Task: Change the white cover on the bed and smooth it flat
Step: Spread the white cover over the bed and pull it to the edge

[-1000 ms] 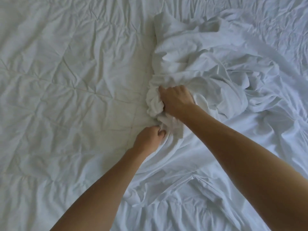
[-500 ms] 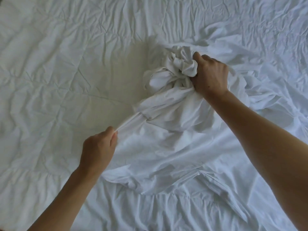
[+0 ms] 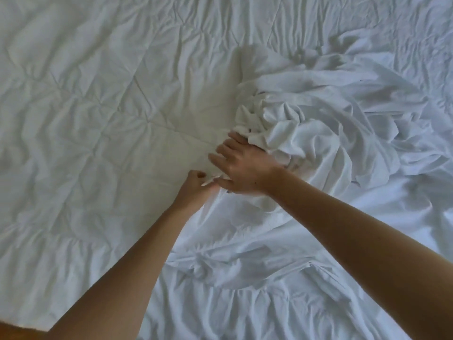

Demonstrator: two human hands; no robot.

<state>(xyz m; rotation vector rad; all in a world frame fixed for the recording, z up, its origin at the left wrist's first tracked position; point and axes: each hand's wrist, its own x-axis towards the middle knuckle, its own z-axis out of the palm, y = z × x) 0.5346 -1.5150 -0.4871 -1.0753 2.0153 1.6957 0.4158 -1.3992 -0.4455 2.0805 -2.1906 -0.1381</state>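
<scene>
A quilted white pad point(image 3: 98, 119), stitched in squares and heavily creased, fills the view from 12 to 8 o'clock. At 7 o'clock, a blurred brown patch point(image 3: 14, 331) shows in the corner; what it is cannot be told.

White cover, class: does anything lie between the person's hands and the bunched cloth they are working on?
Nothing visible does. The left hand is closed on an edge of the white cover, and the right hand, fingers spread, rests against the bunched heap. Only the creased bedding lies beneath.
</scene>
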